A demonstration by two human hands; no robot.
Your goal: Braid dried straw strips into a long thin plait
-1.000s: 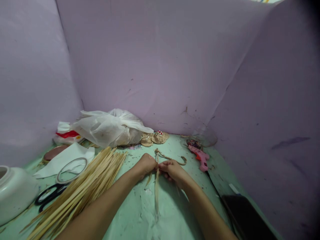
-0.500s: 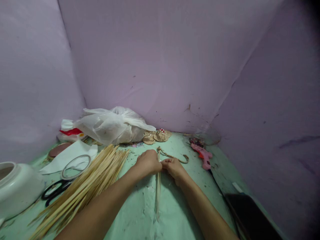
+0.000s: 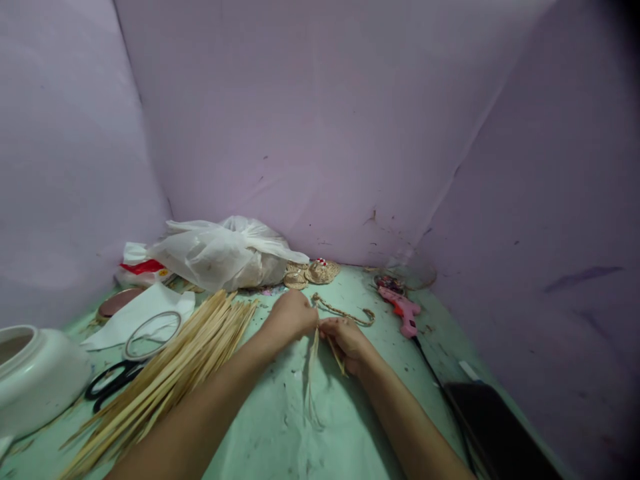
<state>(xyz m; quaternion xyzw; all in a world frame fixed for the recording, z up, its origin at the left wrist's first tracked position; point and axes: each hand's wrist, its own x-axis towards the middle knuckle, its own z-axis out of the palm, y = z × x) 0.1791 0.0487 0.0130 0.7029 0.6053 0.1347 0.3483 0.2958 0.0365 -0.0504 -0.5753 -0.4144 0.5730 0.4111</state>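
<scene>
Pale straw strands (image 3: pixel 311 383) hang down between my hands toward the front of the table. My left hand (image 3: pixel 294 313) is closed, its fingertips pinching the top of these strands. Close beside it on the right, my right hand (image 3: pixel 346 337) pinches the strands too, and a separate strand (image 3: pixel 340 360) pokes out below its fingers. A thin braided straw cord (image 3: pixel 350 313) runs from just above the fingers to the right and ends in a curl on the table. The exact grip is partly hidden by the fingers.
Left of my arm lies a bundle of straw strips (image 3: pixel 175 373), with black scissors (image 3: pixel 113 383), a tape roll (image 3: pixel 131 347) and a white jar (image 3: pixel 45 373). A plastic bag (image 3: pixel 220 253) and small straw hats (image 3: pixel 320 272) stand behind. A pink glue gun (image 3: pixel 406 310) and dark flat object (image 3: pixel 495 427) are right.
The hanging strands have spread apart at the bottom, and one part now sticks out under my right hand. Both hands stay close together; the view has shifted slightly.
</scene>
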